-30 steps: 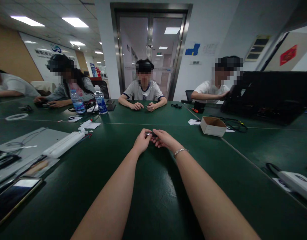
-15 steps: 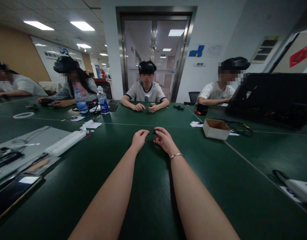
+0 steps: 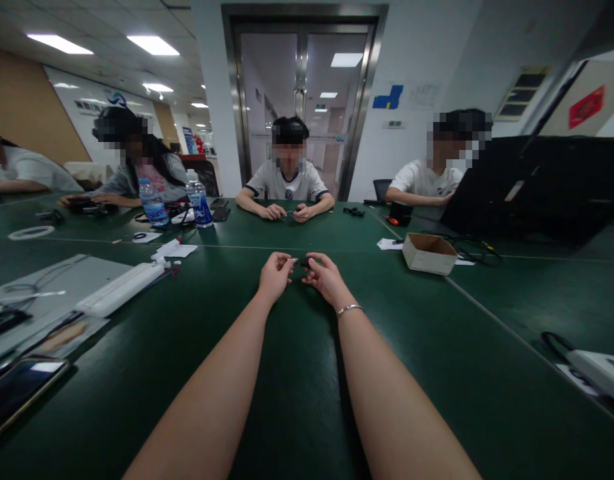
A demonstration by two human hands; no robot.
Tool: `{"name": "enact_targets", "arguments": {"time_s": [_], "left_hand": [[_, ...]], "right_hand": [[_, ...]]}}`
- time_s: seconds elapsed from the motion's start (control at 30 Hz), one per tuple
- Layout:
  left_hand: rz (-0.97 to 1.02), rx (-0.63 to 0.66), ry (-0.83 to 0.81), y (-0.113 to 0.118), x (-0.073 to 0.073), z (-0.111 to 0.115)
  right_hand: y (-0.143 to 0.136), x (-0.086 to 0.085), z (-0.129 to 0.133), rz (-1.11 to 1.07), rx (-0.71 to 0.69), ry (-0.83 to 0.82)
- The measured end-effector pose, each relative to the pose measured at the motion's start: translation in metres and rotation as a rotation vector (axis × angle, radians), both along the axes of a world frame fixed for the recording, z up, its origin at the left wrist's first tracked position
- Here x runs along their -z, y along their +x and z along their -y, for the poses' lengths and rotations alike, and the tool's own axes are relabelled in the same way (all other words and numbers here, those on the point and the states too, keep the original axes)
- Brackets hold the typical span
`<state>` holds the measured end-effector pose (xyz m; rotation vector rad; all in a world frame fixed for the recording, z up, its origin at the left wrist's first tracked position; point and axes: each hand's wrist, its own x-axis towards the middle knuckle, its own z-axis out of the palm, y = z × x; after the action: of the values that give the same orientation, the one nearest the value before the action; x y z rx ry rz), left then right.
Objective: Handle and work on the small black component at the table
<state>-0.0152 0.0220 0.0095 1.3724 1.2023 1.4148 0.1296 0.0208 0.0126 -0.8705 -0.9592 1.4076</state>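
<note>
Over the middle of the green table [image 3: 307, 347], my left hand [image 3: 275, 277] pinches a small, thin, light-coloured piece [image 3: 295, 261] whose tip points right. My right hand [image 3: 327, 275], with a silver bracelet at the wrist, holds a small black object [image 3: 305, 262] between thumb and fingers. The two small items are close together, with a narrow gap seeming to lie between them. What exactly they are is too small to tell.
An open box [image 3: 429, 257] and black cables lie to the right, a large black monitor [image 3: 537, 190] behind them. Two bottles [image 3: 199, 200] stand at the back left. A phone [image 3: 24, 397] and a grey panel [image 3: 61, 283] lie left. Several people sit around the table.
The view has shifted slightly, moving the surroundings left. The light piece in my left hand now shows beyond the fingertips, and the black object in my right hand is more visible.
</note>
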Motion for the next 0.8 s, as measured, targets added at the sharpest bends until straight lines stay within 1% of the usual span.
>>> {"name": "enact_targets", "arguments": {"time_s": [0.13, 0.27, 0.6, 0.8], "left_hand": [[-0.036, 0.021, 0.048, -0.0008, 0.0026, -0.0011], [-0.061, 0.026, 0.047, -0.0007, 0.0046, -0.0029], [-0.051, 0.007, 0.055, 0.0002, 0.0058, -0.0045], [-0.035, 0.006, 0.064, -0.0003, 0.009, -0.0072]], "right_hand": [[0.0004, 0.0008, 0.001, 0.02, -0.008, 0.024], [0.0005, 0.0007, 0.0009, 0.026, -0.016, 0.029], [-0.0003, 0.0017, -0.0002, 0.028, -0.023, 0.028], [0.0001, 0.0032, -0.0014, 0.028, -0.023, 0.039]]}}
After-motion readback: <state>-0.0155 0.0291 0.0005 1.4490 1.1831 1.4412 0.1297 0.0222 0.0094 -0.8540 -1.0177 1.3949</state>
